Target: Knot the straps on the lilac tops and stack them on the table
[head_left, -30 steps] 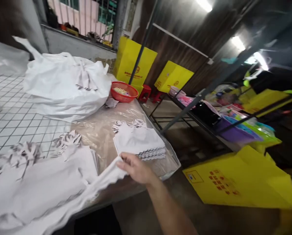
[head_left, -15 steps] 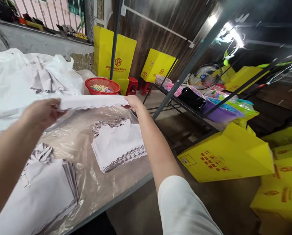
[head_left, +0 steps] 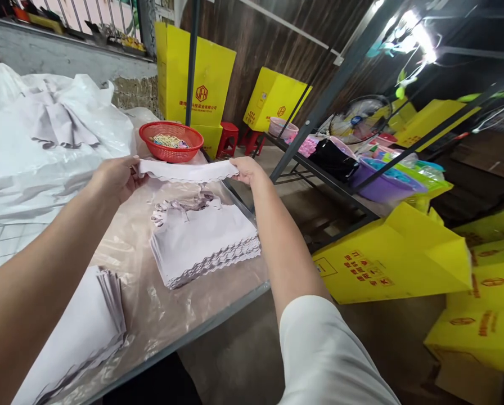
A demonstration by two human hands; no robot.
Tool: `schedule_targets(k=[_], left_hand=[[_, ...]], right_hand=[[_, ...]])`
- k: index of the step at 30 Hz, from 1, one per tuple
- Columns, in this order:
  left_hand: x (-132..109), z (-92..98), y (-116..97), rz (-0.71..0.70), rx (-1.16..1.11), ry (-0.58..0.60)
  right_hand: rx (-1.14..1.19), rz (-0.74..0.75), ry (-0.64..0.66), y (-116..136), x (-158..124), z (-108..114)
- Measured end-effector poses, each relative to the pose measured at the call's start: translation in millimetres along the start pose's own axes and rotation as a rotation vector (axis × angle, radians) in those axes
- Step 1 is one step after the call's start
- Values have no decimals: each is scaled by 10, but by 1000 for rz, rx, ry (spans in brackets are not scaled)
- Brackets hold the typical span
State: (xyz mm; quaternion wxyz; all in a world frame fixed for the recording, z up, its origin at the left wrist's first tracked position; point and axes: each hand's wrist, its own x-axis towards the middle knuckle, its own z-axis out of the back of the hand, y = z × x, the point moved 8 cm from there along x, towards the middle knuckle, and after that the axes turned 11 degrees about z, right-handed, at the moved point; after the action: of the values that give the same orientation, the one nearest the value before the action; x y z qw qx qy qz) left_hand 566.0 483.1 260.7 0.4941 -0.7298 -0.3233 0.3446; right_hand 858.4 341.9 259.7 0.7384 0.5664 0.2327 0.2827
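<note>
Between my two hands stretches a pale fabric piece [head_left: 188, 171] with a scalloped lower edge, raised over the table. My left hand [head_left: 119, 177] pinches its left end, and my right hand [head_left: 247, 170] pinches the right end. Below it lies a stack of matching fabric pieces [head_left: 210, 239], with wavy edges at the front and gathered, ruffled bits at the back. Another stack of pale fabric [head_left: 83, 332] rests at the lower left, partly hidden by my left forearm.
The table [head_left: 184, 315] is covered in clear plastic. At its far end sits a red basket [head_left: 171, 140] of small loose items. White plastic with fabric [head_left: 62, 121] is heaped at the left. A metal shelf post [head_left: 302, 140] and yellow boxes [head_left: 395, 259] stand on the right.
Both hands have shifted to the right with the fabric piece, the left hand more, so the piece spans a shorter width and sags slightly. The view has tilted down a little.
</note>
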Motion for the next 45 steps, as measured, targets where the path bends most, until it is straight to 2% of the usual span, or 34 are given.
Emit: schedule_targets(k=[2,3,5,9,11,12,15,22,27,33,38,41,43,45], left_hand=[[-248,-36,18,33,-34,-46],[-396,-45,110,75,-42,-66],[-700,-48,426,185,-35,-86],[-1179,50,1226,433,64,-98],[-1307,125,1486,511,139,-109],[-1340,153,1544,513,175,-111],[-1375,170,1541,458,248,-101],[-1423,145,1577,481,398,-106],[-1388,244,1557,429,485,-268],[-1327,272,1540,379,556,-320],[-1292,324,1641,396,572,-256],[-1286,365,1653,385,686,-226],[-1275,355,1503,238,851,-302],[-1291,178,1224,-83,1010,-400]], right_hand=[[-19,23,-7,32,-172,202],[-37,23,-3,-21,-297,294],[-90,2,12,-253,-588,442],[-218,-61,28,-896,-1076,580],[-270,-54,12,-1103,-1179,615],[-295,-40,1,-1160,-1197,634],[-381,20,-29,-1199,-1183,707],[-630,60,-30,-1241,-1144,780],[-755,-12,48,-1334,-1076,707],[-820,12,131,-1318,-1090,635],[-830,60,108,-1387,-1278,714],[-835,77,78,-1417,-1378,775],[-842,99,48,-1361,-1404,782],[-867,169,-9,-1211,-1397,739]])
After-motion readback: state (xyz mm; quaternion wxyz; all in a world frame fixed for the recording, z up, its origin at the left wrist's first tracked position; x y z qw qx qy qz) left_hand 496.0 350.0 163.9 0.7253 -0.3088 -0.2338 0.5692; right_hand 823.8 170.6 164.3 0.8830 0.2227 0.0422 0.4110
